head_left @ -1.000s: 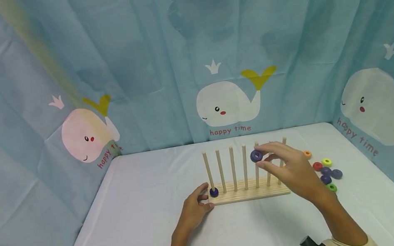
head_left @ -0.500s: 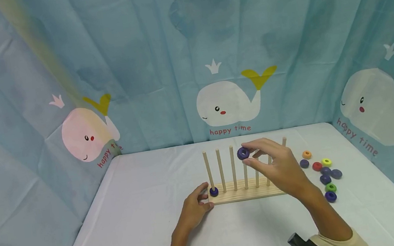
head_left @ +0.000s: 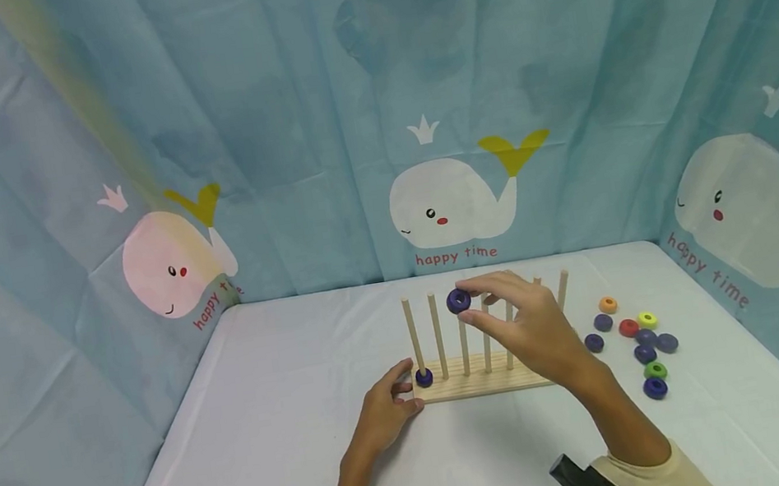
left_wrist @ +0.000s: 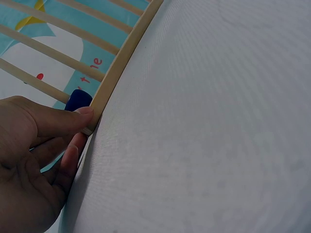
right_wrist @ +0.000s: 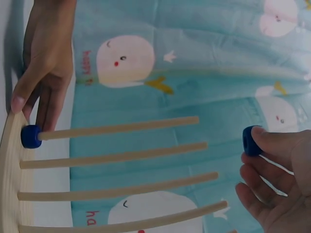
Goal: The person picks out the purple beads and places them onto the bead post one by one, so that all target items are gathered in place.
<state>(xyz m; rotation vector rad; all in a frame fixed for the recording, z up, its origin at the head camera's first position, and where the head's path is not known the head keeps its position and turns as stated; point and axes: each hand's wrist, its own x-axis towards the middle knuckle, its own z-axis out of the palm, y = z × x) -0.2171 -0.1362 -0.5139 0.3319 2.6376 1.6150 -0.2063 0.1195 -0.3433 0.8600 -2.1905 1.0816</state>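
At the near edge, beige sleeves (head_left: 657, 475) and black wrist devices (head_left: 579, 478) show below the person's two hands. The left hand (head_left: 382, 418) grips the left end of a wooden peg board (head_left: 484, 383), thumb against its front edge. The right hand (head_left: 533, 336) pinches a dark blue ring (right_wrist: 252, 144) between thumb and fingertips, held above the tips of the upright pegs (head_left: 438, 336) and apart from them. Another blue ring (head_left: 425, 380) sits at the foot of the leftmost peg, around it. To the right of the board, loose rings in purple, green, red, yellow and orange (head_left: 608, 304) lie on the white-covered counter (head_left: 236, 430). Behind hangs a blue curtain (head_left: 298, 123) printed with whales, crowns and "happy time".
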